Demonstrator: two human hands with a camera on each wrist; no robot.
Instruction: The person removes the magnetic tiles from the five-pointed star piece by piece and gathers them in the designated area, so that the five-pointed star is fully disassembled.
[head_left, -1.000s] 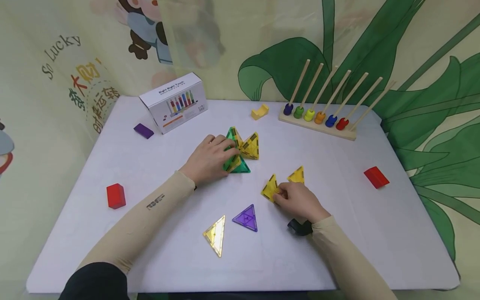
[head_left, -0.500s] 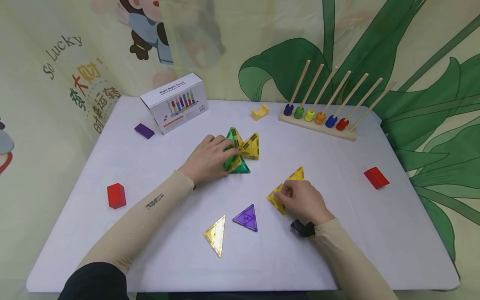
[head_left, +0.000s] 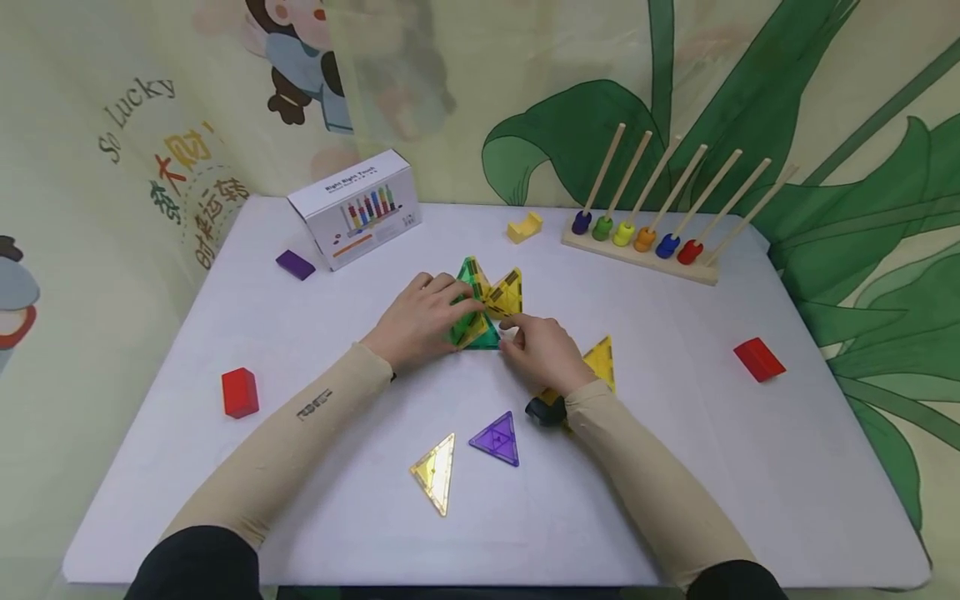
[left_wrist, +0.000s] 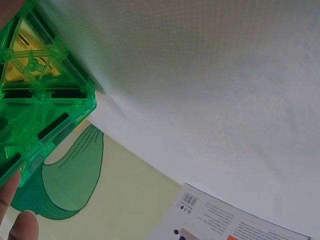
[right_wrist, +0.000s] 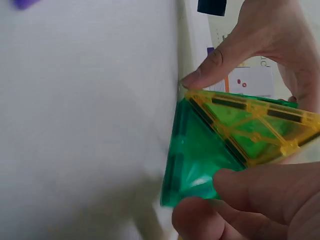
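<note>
A small structure of green and yellow triangular magnetic tiles (head_left: 472,325) stands mid-table. My left hand (head_left: 420,321) grips its left side, the thumb low at the near corner. Two fingertips (left_wrist: 25,225) show by the green tile's lower edge in the left wrist view. My right hand (head_left: 547,350) is at the structure's right side; in the right wrist view its finger and thumb pinch the corner of a green triangular tile (right_wrist: 200,155). Above that tile leans a yellow triangular tile (right_wrist: 260,127). Another yellow piece (head_left: 507,292) projects at the structure's back right.
Yellow tiles (head_left: 602,360) lie partly hidden behind the right wrist. Nearer are a purple triangle (head_left: 498,439) and a yellow triangle (head_left: 437,473). A box (head_left: 360,212), a peg rack (head_left: 641,248), and red (head_left: 239,392), purple (head_left: 296,265) and yellow blocks (head_left: 523,227) sit around.
My right hand first shifted a yellow tile up against another one, then let go and moved left and away from me to the structure. The left hand has kept its hold.
</note>
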